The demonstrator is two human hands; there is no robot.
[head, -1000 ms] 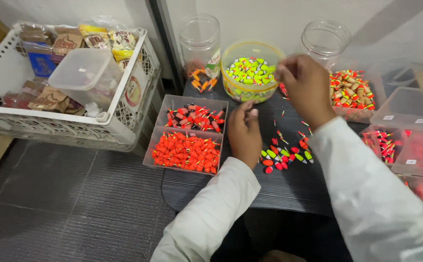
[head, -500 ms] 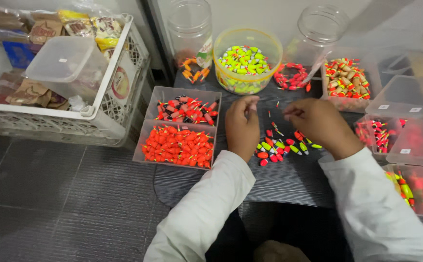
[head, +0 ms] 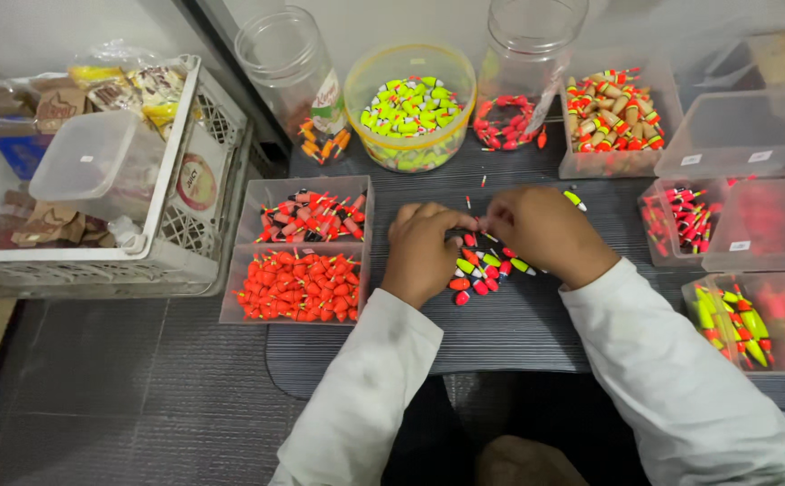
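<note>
Your left hand (head: 424,252) is curling its fingertips onto the loose pile of small floats (head: 482,274), which is lying just to its right on the dark worktop (head: 518,328). Your right hand (head: 541,229) is pinching at the same pile from the far side, fingertips nearly touching the left's; the pile sits between both, equally near.

the left hand (head: 424,254) and right hand (head: 536,232) cover part of the small pile of floats (head: 482,274) — whatever the fingertips pinch is too small to tell. the far-right tubs (head: 775,225) run off the edge.
</note>
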